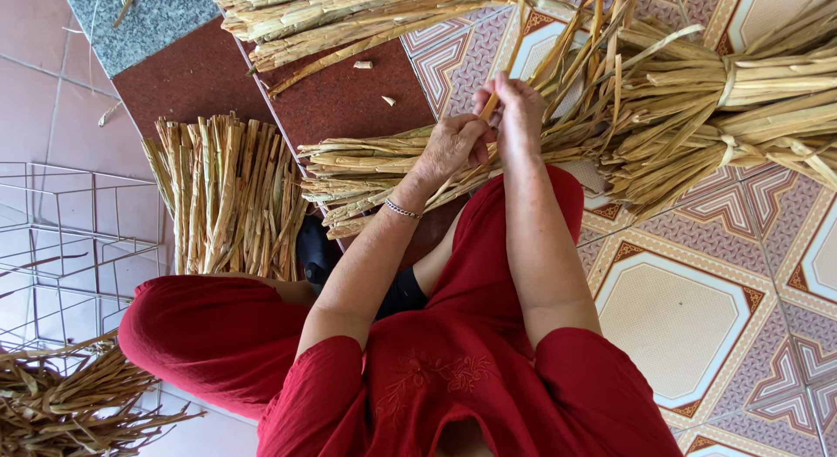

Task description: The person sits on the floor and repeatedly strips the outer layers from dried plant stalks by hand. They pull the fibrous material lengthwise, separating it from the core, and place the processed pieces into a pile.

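Both hands are meeting over a bundle of dried reed stalks lying across the person's lap. The left hand is closing its grip on the bundle's upper side, fingers curled together against the stalks. The right hand is pinching a single strand that is rising from its grip. The fingertips of both hands are hiding each other, so the exact hold is hard to make out. A larger tied sheaf is lying on the tiled floor, cut off at the edge.
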